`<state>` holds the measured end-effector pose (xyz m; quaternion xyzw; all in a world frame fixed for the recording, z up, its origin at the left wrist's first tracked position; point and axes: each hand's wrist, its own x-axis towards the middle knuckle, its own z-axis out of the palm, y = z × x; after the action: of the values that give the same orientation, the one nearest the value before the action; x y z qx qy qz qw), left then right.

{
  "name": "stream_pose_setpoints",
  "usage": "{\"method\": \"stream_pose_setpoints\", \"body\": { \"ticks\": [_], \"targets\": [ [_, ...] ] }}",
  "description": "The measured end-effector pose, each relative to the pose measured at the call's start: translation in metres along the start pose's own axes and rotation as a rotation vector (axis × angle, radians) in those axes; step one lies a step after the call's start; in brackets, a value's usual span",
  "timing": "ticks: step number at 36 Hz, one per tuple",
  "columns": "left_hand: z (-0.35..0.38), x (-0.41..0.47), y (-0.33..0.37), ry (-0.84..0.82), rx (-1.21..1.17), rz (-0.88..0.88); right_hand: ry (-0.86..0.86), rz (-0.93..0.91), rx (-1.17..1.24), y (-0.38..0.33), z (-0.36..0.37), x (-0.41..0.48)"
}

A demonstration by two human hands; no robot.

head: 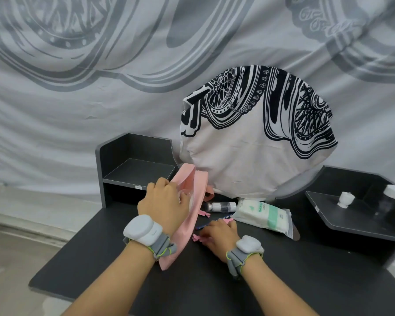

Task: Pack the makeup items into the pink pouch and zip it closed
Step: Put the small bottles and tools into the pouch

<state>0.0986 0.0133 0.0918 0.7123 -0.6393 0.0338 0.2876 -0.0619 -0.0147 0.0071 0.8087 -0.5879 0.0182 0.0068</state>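
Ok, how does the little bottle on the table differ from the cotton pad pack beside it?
The bottle is small, cylindrical, lying on its side; the pack is bigger and flat. The bottle is clear with white ends; the pack white and green. Both lie on the table, outside the pink pouch.

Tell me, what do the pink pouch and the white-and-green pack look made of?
Pink pouch: soft, matte, probably coated fabric or faux leather; it bends and sags. White-and-green pack: thin glossy plastic film, by its sheen and wrinkles; the filling looks soft, perhaps cotton.

Black-white patterned cloth (255, 137) at rear of dark table (214, 281); grey shelf (135, 172) left.
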Motion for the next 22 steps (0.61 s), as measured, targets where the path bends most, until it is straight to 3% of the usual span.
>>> {"method": "stream_pose_setpoints", "body": {
  "ticks": [6,8,17,22],
  "targets": [
    [0.003,0.0,-0.002,0.019,0.033,-0.016,0.02,-0.034,-0.134,-0.003,0.006,0.002],
    [0.003,0.0,-0.002,0.017,0.034,-0.01,0.107,-0.06,-0.133,-0.003,0.009,0.005],
    [-0.008,0.004,0.001,0.066,0.064,0.017,0.389,0.202,0.231,0.016,-0.004,0.022],
    [-0.012,0.007,0.006,0.027,0.012,0.006,0.313,0.305,0.22,0.015,-0.003,0.05]
  ]
}}
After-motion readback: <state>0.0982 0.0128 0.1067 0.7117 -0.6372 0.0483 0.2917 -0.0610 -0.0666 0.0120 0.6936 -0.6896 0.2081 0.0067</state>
